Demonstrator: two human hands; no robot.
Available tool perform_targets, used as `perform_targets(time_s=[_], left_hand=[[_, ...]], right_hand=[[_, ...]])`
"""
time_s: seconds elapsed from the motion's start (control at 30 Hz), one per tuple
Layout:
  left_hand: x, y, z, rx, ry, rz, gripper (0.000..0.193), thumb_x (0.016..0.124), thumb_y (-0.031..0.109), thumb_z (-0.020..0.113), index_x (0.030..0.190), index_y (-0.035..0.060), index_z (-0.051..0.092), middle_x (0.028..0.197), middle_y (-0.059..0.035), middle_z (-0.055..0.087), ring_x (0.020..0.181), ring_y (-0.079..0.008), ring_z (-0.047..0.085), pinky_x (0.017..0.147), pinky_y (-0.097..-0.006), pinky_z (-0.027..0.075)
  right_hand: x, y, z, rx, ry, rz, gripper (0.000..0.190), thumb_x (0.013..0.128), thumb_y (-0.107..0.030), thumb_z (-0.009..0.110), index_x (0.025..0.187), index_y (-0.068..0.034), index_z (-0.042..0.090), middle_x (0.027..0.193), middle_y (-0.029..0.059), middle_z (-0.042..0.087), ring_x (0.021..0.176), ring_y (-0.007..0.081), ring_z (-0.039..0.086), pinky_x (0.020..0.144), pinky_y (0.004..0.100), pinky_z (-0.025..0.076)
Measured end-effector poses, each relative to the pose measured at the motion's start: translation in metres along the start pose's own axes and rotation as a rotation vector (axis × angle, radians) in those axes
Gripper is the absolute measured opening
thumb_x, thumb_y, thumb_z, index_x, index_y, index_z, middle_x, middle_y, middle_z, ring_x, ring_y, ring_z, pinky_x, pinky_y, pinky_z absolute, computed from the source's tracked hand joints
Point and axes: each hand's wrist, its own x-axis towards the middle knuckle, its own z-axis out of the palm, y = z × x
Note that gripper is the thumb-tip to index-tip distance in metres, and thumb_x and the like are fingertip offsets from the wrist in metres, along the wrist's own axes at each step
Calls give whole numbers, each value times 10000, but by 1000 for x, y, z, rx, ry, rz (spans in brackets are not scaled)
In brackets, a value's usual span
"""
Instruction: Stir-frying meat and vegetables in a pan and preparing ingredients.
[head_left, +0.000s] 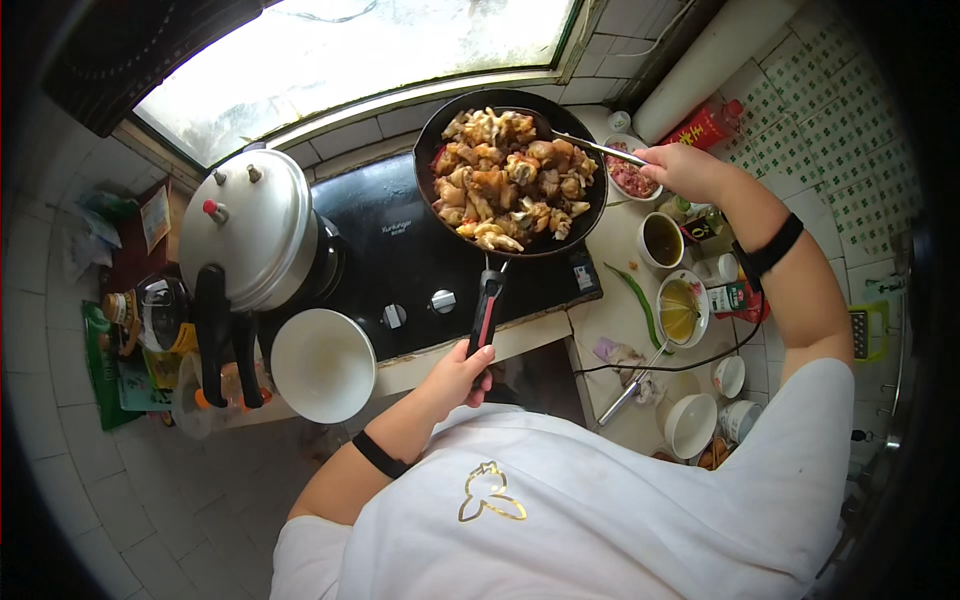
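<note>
My left hand (459, 375) grips the black and red handle of a dark frying pan (424, 184) that sits on the right part of the black gas hob (375, 225). Browned meat pieces, chicken feet among them (517, 180), fill the pan. My right hand (679, 171) is closed around the metal handle of a cooking utensil (592, 144), whose head lies among the meat at the pan's upper right and is partly hidden. Just beyond my right hand, a white dish of raw-looking meat (632, 176) stands on the counter.
A lidded pressure cooker (251, 225) stands at the hob's left, with an empty white bowl (322, 366) before it. On the right counter are a cup of dark liquid (662, 240), a green chili (637, 296), a bowl of yellowish liquid (684, 311), a cable (697, 365), bottles and small bowls.
</note>
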Motion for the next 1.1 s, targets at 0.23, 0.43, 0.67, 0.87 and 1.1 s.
perform_targets(time_s=[0.23, 0.43, 0.67, 0.87, 1.1], left_hand=[[-3, 3, 1, 4, 9, -15, 284, 976, 407, 502, 1024, 129, 466, 701, -23, 539, 517, -106, 500, 491, -265, 425], [-4, 5, 3, 20, 10, -20, 285, 977, 407, 499, 1021, 127, 471, 710, -23, 551, 524, -106, 507, 505, -271, 439], [-5, 1, -1, 34, 14, 6, 284, 976, 398, 505, 1042, 122, 480, 726, -23, 558, 528, -103, 504, 518, -267, 449], [-3, -1, 1, 31, 6, 5, 290, 973, 397, 511, 1043, 117, 482, 717, -17, 546, 520, -99, 493, 511, -264, 444], [-3, -2, 2, -1, 19, 54, 281, 978, 395, 500, 1028, 119, 484, 717, -22, 547, 517, -100, 491, 504, -261, 432]], right_hand=[[-72, -54, 9, -539, 218, 71, 341, 927, -201, 542, 1265, -164, 567, 853, 133, 663, 762, 339, 635, 658, 443, 499], [-139, -55, 10, -544, 524, -5, 357, 915, -164, 547, 1271, -167, 566, 773, 104, 619, 719, 298, 624, 618, 425, 488], [-151, -72, 16, -427, 571, 26, 376, 911, -156, 546, 1285, -192, 559, 828, 124, 638, 763, 324, 629, 650, 439, 494], [-27, -71, 44, -440, 485, 105, 362, 954, -172, 406, 1292, -151, 536, 919, 159, 685, 851, 338, 669, 721, 441, 525], [-3, -97, 47, -513, 191, 142, 382, 978, -185, 353, 1335, -151, 485, 957, 146, 674, 904, 321, 651, 751, 413, 513]])
